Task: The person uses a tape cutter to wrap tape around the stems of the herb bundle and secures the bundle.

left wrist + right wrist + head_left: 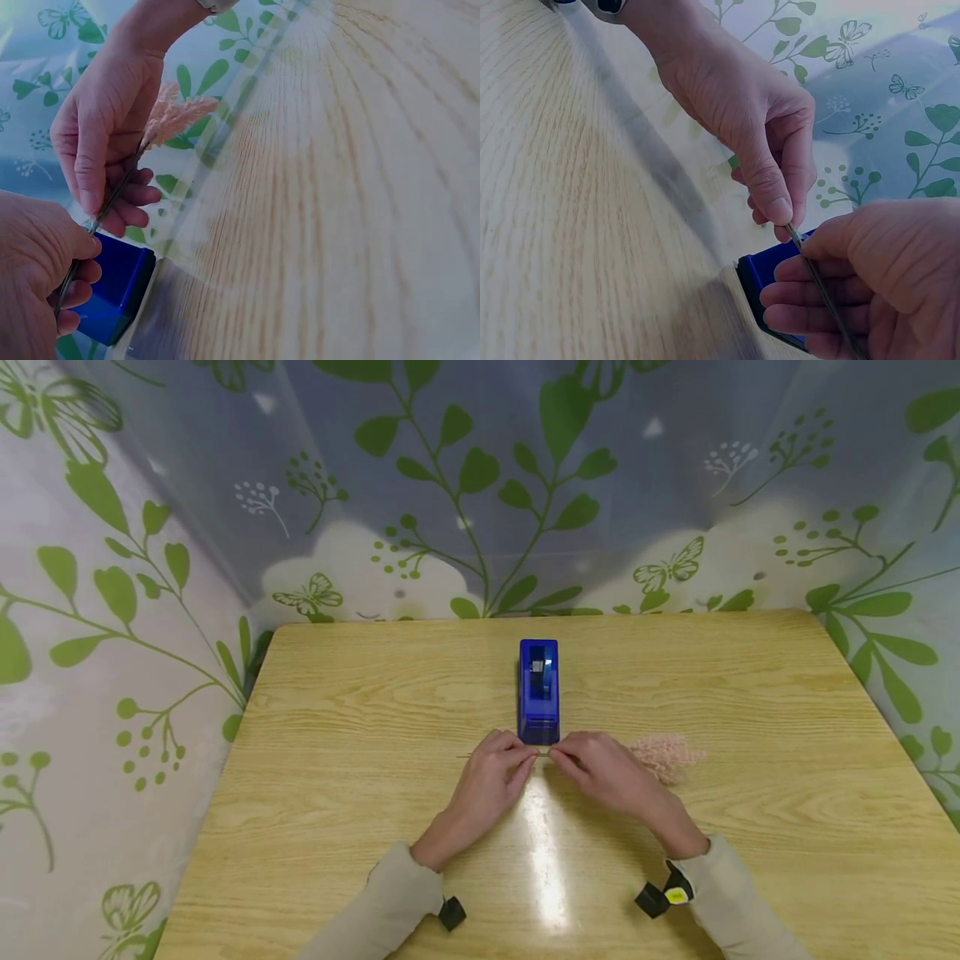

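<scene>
A thin dried stem [468, 756] with a pink fluffy plume [663, 753] lies across the wooden table [750, 827], just in front of a blue tape dispenser [538, 689]. My left hand [525, 757] pinches the stem left of centre. My right hand [558, 758] pinches it a little to the right, with the plume sticking out beyond that hand. In the left wrist view the stem [112, 199] runs between thumb and fingers of both hands, up to the plume [176, 116]. In the right wrist view the dispenser [761, 270] sits right behind the hands.
Sheeting printed with green leaves and butterflies [480, 485] walls the table at the back and on both sides. The table's near half shows a bright glare streak [543, 852]. Small black devices are strapped at both wrists [660, 897].
</scene>
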A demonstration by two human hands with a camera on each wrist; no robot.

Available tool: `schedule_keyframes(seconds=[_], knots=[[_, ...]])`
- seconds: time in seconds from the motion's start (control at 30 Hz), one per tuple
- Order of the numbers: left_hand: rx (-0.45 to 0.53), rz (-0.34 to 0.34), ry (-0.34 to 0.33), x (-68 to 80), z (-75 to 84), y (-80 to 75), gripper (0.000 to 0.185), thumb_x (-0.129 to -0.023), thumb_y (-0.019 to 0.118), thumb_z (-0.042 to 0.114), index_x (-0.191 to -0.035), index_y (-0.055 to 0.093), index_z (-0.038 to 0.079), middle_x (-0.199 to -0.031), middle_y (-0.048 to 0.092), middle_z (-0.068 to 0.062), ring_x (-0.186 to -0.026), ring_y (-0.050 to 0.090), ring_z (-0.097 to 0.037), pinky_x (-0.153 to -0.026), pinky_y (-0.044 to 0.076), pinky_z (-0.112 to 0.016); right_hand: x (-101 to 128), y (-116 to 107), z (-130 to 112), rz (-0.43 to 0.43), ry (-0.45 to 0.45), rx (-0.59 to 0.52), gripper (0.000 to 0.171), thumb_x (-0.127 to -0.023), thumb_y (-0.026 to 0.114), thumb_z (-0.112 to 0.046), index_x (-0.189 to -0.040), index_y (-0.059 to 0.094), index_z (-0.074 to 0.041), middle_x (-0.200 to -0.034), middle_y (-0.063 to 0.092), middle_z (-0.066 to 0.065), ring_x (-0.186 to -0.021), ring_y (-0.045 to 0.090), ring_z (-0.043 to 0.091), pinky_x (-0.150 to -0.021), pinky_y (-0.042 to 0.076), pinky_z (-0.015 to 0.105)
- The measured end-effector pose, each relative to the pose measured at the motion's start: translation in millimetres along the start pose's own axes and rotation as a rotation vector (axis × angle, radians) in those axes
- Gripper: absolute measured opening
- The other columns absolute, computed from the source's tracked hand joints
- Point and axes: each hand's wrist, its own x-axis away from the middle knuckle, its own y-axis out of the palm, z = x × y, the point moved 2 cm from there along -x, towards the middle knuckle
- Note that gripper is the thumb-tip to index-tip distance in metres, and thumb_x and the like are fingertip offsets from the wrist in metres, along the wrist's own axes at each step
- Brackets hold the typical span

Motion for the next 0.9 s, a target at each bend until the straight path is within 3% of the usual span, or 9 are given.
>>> schedule_keyframes(seconds=[0.13, 0.4, 0.63, 0.9], knots=[[-0.004, 0.009, 0.011, -0.1, -0.4, -0.4, 0.009, -0.096, 0.076, 0.005, -0.101, 0.083, 0.003, -0.090, 0.069, -0.002, -0.082, 0.059, -0.015, -0.067, 0.050, -0.024, -0.3, 0.8, 0.3, -0.012, 0.013, 0.013, 0.027, -0.105, 0.061, -0.009, -0.080, 0.069, -0.009, -0.068, 0.052, -0.009, -0.058, 0.043, 0.004, -0.053, 0.041, 0.022], [0.009, 0.021, 0.009, -0.1, 0.0, -0.5, 0.009, -0.094, 0.077, 0.004, -0.102, 0.083, 0.004, -0.091, 0.070, -0.003, -0.084, 0.060, -0.016, -0.069, 0.051, -0.021, 1.2, -0.8, -2.9, 0.048, -0.030, 0.070, 0.019, -0.102, 0.066, -0.008, -0.084, 0.074, -0.008, -0.068, 0.055, -0.009, -0.057, 0.042, 0.002, -0.051, 0.040, 0.020], [0.033, 0.042, -0.002, -0.5, 0.5, -0.7, 0.010, -0.093, 0.078, 0.004, -0.103, 0.082, 0.003, -0.094, 0.071, -0.004, -0.086, 0.062, -0.016, -0.071, 0.053, -0.021, 0.8, -2.3, -3.3, 0.086, -0.039, 0.150, 0.013, -0.099, 0.069, -0.008, -0.092, 0.081, -0.008, -0.070, 0.064, -0.006, -0.055, 0.042, 0.001, -0.048, 0.038, 0.020], [0.005, 0.010, -0.054, 0.2, 1.6, 0.8, 0.012, -0.099, 0.073, 0.010, -0.105, 0.081, 0.003, -0.094, 0.068, -0.003, -0.089, 0.060, -0.016, -0.072, 0.053, -0.022, 0.7, -3.7, -3.4, 0.137, -0.072, 0.154, 0.008, -0.094, 0.075, -0.007, -0.096, 0.083, -0.006, -0.079, 0.076, 0.002, -0.058, 0.052, 0.003, -0.051, 0.043, 0.019]])
